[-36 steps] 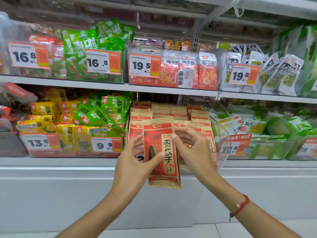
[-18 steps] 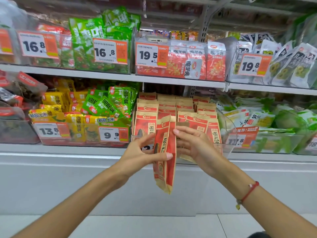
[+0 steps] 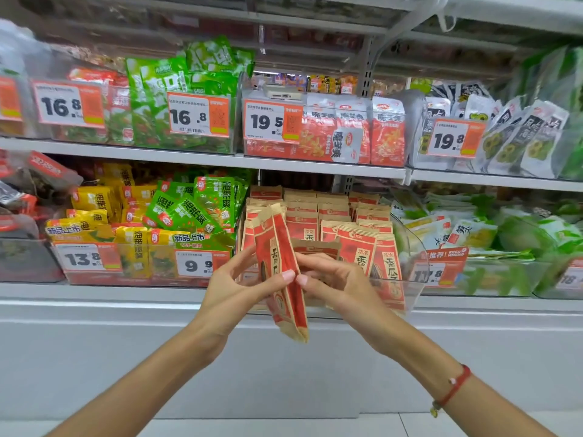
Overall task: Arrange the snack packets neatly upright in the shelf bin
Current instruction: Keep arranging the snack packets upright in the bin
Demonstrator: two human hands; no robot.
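That flat red-and-kraft-brown paper snack packet point(image 3: 285, 272) you've got looks light and thin, more crinkly than stiff, so I'd guess it flops if you only hold one corner. The paper face probably isn't slippery, but the seeds inside will likely shift and bulge the bottom. Best bet is pinching it mid-height on both faces, which is pretty much what you're doing.

Your left hand point(image 3: 235, 288) has its fingers curled in with the thumb on the near side, pinching the packet about halfway up. Your right hand point(image 3: 339, 287) comes in from the other side, fingertips point(image 3: 301, 280) pressed against the packet's right face, fingers bent round it. So it's sandwiched between both sets of fingertips, turned nearly edge-on to you, top sticking up above your fingers and the bottom hanging below them, in front of the shelf edge and not in the bin yet.

Looks-wise: red panel with dark lettering running down, brown crimped seals top and bottom, a dark seed picture just left of your thumb.

Right behind your fingers is the clear plastic shelf bin point(image 3: 410, 291), with rows of matching upright packets point(image 3: 356, 247) in it.
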